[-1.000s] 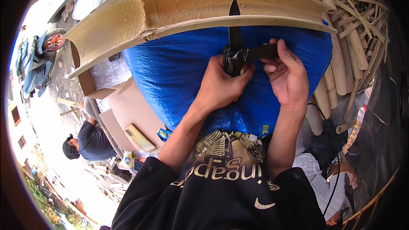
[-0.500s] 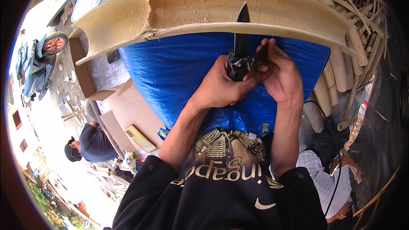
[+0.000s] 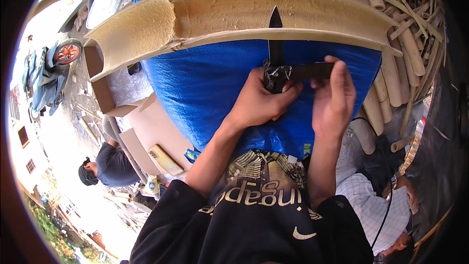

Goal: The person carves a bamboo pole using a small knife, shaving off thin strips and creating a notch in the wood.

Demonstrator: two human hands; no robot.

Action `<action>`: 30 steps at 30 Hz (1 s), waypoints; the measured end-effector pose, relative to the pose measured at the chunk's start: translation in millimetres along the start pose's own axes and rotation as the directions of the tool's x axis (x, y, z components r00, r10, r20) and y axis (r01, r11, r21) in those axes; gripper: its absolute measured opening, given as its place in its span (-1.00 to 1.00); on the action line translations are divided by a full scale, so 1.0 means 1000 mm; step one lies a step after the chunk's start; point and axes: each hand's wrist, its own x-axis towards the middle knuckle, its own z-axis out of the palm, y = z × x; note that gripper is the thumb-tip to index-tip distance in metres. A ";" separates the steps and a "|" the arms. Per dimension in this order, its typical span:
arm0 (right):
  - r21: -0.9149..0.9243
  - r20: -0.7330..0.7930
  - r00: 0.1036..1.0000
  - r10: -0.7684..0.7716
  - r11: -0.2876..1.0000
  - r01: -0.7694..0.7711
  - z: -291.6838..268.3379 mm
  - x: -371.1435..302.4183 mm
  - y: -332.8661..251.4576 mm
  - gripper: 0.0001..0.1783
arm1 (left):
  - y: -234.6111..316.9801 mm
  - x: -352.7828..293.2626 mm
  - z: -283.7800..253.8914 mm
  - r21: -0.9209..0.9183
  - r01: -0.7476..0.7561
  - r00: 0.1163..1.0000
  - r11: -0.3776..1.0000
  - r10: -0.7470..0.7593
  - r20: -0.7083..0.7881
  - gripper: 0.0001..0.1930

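Observation:
My left hand [image 3: 264, 98] is closed around the lumpy, shiny black handle of a knife [image 3: 275, 22]. Its dark pointed blade reaches away from me, with the tip overlapping the near edge of a long split bamboo [image 3: 224, 10]. From the handle a flat dark strip [image 3: 312, 71] extends to the right; whether it is tape or something stiffer I cannot tell. My right hand [image 3: 334, 100] pinches the strip's far end between its fingers. Blue plastic sheeting [image 3: 195, 83] spreads below both hands and under the bamboo, which shows its hollow inner side.
Bamboo pieces and slats [image 3: 391, 76] lie piled at the right. At the left are an open cardboard box [image 3: 95, 88], a phone [image 3: 165, 159] on cardboard, a motorbike [image 3: 51, 73] and a crouching person [image 3: 112, 166]. Another person in a checked shirt [image 3: 373, 210] is at the lower right.
My right hand has moved right and slightly down, away from the handle, so the dark strip now stretches out sideways. The left hand keeps its grip on the knife, nearly unmoved.

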 end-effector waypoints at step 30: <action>-0.088 -0.029 0.995 -0.092 0.992 0.089 0.027 0.012 -0.022 -0.69 | -0.014 0.003 0.001 0.103 -0.100 0.992 0.990 0.108 -0.070 -0.62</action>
